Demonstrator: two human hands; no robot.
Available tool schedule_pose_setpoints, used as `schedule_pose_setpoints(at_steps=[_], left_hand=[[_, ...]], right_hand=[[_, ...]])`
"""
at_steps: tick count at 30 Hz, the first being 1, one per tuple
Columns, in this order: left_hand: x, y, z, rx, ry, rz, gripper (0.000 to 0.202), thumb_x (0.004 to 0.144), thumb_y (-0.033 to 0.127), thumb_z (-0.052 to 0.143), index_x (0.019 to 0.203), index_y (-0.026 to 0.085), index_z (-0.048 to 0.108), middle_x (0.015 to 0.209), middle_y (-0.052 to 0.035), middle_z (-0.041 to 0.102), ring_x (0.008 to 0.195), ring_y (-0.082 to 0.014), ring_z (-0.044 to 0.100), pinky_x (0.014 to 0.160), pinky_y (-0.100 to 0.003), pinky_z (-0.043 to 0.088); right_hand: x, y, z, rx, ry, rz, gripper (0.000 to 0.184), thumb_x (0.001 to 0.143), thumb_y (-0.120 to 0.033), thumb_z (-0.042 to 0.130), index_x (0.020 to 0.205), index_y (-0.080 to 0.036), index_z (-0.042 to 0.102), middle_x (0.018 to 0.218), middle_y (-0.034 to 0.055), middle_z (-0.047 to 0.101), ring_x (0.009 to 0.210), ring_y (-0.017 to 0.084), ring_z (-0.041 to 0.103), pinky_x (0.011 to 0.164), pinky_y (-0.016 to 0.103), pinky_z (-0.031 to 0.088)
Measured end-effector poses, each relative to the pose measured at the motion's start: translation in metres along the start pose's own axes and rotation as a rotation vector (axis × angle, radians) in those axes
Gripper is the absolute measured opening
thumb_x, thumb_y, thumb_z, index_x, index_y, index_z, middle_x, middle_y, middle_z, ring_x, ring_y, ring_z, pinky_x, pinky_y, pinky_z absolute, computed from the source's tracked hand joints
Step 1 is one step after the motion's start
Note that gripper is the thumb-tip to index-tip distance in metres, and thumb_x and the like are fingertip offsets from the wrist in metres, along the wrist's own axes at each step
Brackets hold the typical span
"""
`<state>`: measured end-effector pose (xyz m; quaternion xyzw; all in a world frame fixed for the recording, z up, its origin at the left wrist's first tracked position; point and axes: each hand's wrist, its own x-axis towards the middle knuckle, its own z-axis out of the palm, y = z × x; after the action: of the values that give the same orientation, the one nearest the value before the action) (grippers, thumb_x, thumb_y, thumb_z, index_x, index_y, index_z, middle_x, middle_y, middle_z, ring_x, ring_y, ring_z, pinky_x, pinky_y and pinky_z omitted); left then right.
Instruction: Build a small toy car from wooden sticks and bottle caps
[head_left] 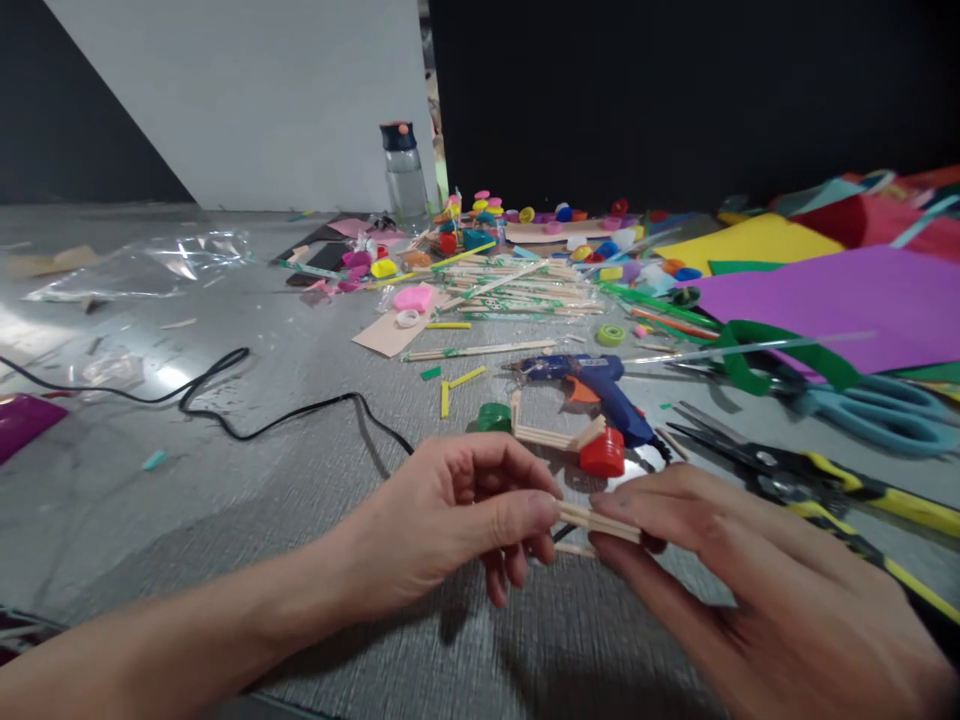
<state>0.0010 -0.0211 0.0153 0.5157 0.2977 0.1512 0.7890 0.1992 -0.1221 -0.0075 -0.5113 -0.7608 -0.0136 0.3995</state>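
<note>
While both hands meet just in front of the blue glue gun (pixel 592 385), they share a thin bundle of wooden sticks (pixel 600 522), which lies nearly level between them above the grey table (pixel 225 500). The left hand (pixel 457 510) is curled almost closed, its thumb and forefinger pinching the bundle's left end while the other fingers tuck under. The right hand (pixel 750 590) is flatter, with long fingers stretched along the sticks and its fingertips closed on the right end.

Between the hands and the glue gun sit a red cap (pixel 602 455), a small frame of glued sticks (pixel 547 432) and, left of that, a green cap (pixel 493 417). A black cable (pixel 225 425) snakes off to the left of the glue gun. To its right lie 2 cutting tools: scissors with teal and green handles (pixel 862 400) and, nearer the right hand, a black and yellow pair (pixel 825 490). Behind the glue gun a loose pile of sticks (pixel 517 285) spreads among coloured bottle caps (pixel 525 215). Right of that pile are a purple sheet (pixel 825 290) and a yellow sheet (pixel 757 240). Far behind the glue gun stands a clear bottle (pixel 403 170).
</note>
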Motion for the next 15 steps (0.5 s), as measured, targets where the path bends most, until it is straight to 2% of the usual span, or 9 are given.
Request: schedule_pose_setpoints(at_steps=[9,15], left_hand=[[-0.0014,0.0014,0.001,0.013,-0.021,-0.041,0.016,0.091,0.022,0.068,0.08,0.015,0.06,0.064,0.0001,0.068,0.045,-0.0056,0.058,0.045,-0.013,0.049],[-0.002,0.0024,0.0004,0.022,-0.021,-0.057,0.023,0.09,0.03,0.074,0.078,0.015,0.061,0.063,-0.0005,0.07,0.045,-0.0053,0.06,0.045,-0.011,0.046]], right_hand=[[-0.0004,0.0007,-0.0017,-0.04,-0.036,-0.058,0.01,0.106,-0.02,0.055,0.108,-0.021,0.065,0.099,-0.0005,0.072,0.091,0.01,0.069,0.085,0.019,0.054],[-0.0001,-0.0012,-0.0018,-0.054,-0.06,-0.05,0.013,0.105,-0.018,0.054,0.111,-0.021,0.065,0.1,0.0014,0.073,0.092,0.014,0.071,0.086,0.023,0.058]])
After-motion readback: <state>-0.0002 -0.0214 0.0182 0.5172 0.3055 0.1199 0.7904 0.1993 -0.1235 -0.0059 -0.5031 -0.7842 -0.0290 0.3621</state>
